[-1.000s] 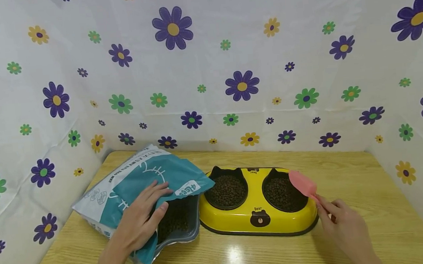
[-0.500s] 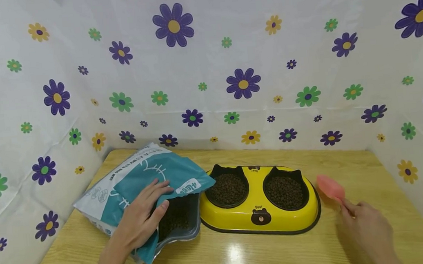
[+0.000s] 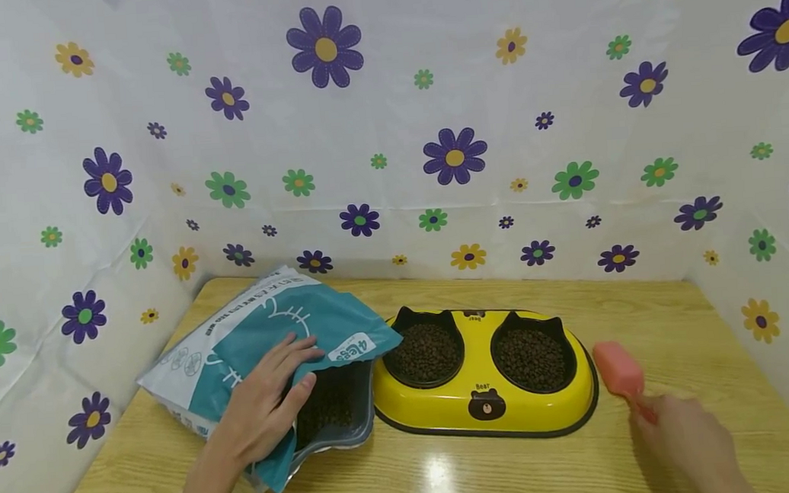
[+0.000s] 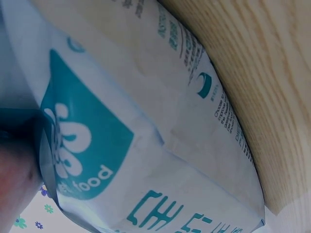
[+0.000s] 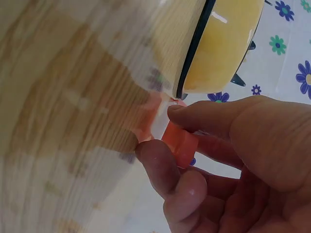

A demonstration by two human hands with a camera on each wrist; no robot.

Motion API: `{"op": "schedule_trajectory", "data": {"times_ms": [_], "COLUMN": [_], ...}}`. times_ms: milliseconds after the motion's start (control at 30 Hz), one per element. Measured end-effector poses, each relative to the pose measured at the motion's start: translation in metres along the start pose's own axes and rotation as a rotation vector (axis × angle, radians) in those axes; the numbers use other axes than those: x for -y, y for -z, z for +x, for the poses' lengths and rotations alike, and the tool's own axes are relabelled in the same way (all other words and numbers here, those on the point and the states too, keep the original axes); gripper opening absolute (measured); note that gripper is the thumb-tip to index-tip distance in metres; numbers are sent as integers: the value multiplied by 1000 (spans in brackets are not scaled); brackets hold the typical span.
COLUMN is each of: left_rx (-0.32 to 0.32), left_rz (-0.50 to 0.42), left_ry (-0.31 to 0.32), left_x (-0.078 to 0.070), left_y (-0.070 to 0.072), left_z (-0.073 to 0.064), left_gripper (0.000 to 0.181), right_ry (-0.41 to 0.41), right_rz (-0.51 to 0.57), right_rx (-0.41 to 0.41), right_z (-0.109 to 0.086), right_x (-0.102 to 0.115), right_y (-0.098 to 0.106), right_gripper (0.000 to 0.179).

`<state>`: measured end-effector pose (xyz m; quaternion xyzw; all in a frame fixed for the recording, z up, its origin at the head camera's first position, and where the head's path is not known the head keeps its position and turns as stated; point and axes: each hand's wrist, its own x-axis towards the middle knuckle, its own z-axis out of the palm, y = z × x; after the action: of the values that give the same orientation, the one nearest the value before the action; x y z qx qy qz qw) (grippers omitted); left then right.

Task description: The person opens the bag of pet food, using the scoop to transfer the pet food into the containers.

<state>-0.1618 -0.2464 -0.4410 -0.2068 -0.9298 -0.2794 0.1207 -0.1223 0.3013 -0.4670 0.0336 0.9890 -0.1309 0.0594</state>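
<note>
On the left a teal and white pet food bag (image 3: 255,317) lies on its side, dark kibble (image 3: 325,408) showing in its mouth. My left hand (image 3: 258,412) rests on the bag with fingers extended, thumb by the mouth's edge. The left wrist view shows the bag's printed side (image 4: 160,131). A pink scoop (image 3: 619,368) is low at the tabletop, right of the yellow double feeder (image 3: 482,416). My right hand (image 3: 689,436) pinches its handle between thumb and fingers; in the right wrist view the scoop's handle (image 5: 182,148) shows behind the thumb tip.
The feeder holds two black cat-eared bowls, the left bowl's kibble (image 3: 424,354) and the right bowl's kibble (image 3: 531,359) both brown. Wood-grain table (image 3: 493,476) runs underneath. A white flowered cloth (image 3: 385,110) encloses the back and sides.
My right hand has moved the scoop from the right bowl's rim rightward and down to the table beside the feeder. The left hand and bag have stayed put.
</note>
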Motion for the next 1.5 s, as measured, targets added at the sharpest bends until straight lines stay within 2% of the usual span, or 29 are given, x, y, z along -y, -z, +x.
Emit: {"op": "schedule_trajectory", "data": {"times_ms": [167, 333, 533, 633, 767, 900, 1033, 1100, 1233, 1333, 1433, 1500], "left_rx": [-2, 6, -1, 0, 8, 20, 33, 44, 57, 55, -8, -64], "left_rz": [1, 2, 5, 9, 35, 81, 131, 160, 218, 264, 316, 380], "left_ry": [2, 7, 1, 2, 0, -10, -9, -1, -4, -6, -31, -46], "left_x": [0, -1, -1, -2, -5, -10, -17, -22, -34, -45, -50, -50], "left_y": [0, 0, -1, 0, 1, 3, 5, 6, 10, 14, 13, 11], "left_z": [0, -1, 0, 1, 1, 0, -5, -8, -20, -34, -52, -65], "left_gripper": [32, 33, 32, 33, 35, 40, 50, 57, 77, 93, 105, 101], "right_ry": [17, 3, 2, 19, 82, 208, 445, 555, 719, 820, 917, 982], "right_rz": [10, 35, 33, 23, -20, -55, -59, -45, -24, -34, -43, -49], "right_rx": [5, 37, 50, 16, -79, -196, -372, -433, -449, -451, -456, -463], "right_z": [-2, -4, -4, -5, -6, -3, 5, 9, 20, 30, 41, 47], "right_x": [1, 5, 10, 12, 19, 40, 73, 90, 122, 147, 173, 189], "right_y": [-4, -7, -5, -3, 2, 5, 1, -1, -7, -9, -11, -12], "right_gripper": [29, 10, 14, 10, 9, 14, 20, 21, 23, 26, 28, 29]}}
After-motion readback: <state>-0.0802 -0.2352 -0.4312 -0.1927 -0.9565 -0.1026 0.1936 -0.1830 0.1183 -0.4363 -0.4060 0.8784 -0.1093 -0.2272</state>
